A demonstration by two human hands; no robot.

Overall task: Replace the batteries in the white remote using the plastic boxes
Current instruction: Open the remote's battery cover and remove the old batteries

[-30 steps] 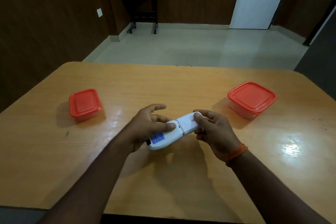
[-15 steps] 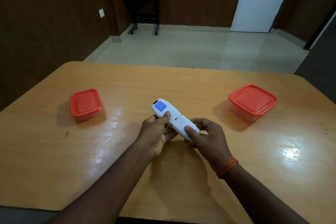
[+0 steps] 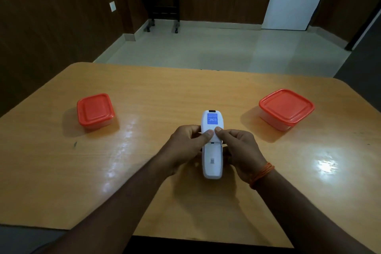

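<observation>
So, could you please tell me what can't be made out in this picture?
- Contents of both orange-lidded plastic boxes: head view, opaque lids.
- Batteries in the white remote: back cover and both thumbs hide them.
- Blue label text: too small.
- Left hand and right hand fingers underneath: remote hides them.

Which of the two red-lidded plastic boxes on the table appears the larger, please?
The box on the right, beyond the right hand: its lid looks broader than that of the box on the left. Both are closed.

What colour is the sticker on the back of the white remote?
Blue with pale print, on the white remote; the head view shows it.
</observation>
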